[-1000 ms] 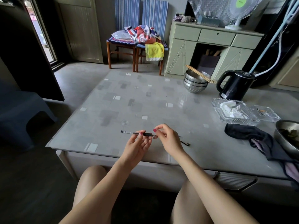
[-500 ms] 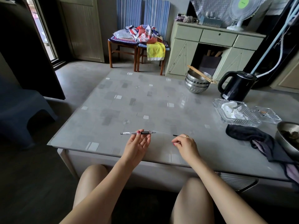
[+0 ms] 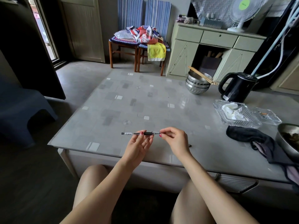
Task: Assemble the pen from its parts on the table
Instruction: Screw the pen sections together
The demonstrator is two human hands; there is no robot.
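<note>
The pen barrel point(image 3: 128, 133), clear with a black grip section, lies level above the front of the grey table point(image 3: 145, 97). My left hand point(image 3: 139, 147) pinches it at the middle between thumb and fingers. My right hand point(image 3: 176, 141) is at the barrel's right end, with thumb and forefinger closed on a small part point(image 3: 156, 133) that touches the tip. That part is too small to make out clearly. A tiny dark piece point(image 3: 190, 145) lies on the table just right of my right wrist.
Stacked steel bowls with chopsticks point(image 3: 198, 84) and a black kettle point(image 3: 237, 88) stand at the back right. Nearer on the right are two glass dishes point(image 3: 234, 113), a dark cloth point(image 3: 252, 138) and a steel bowl point(image 3: 289, 139). A blue stool point(image 3: 21, 107) stands to the left.
My right hand left the pen, reached down to the table on the right, then came back to the barrel's right end with its fingers pinched. My left hand kept hold of the barrel.
</note>
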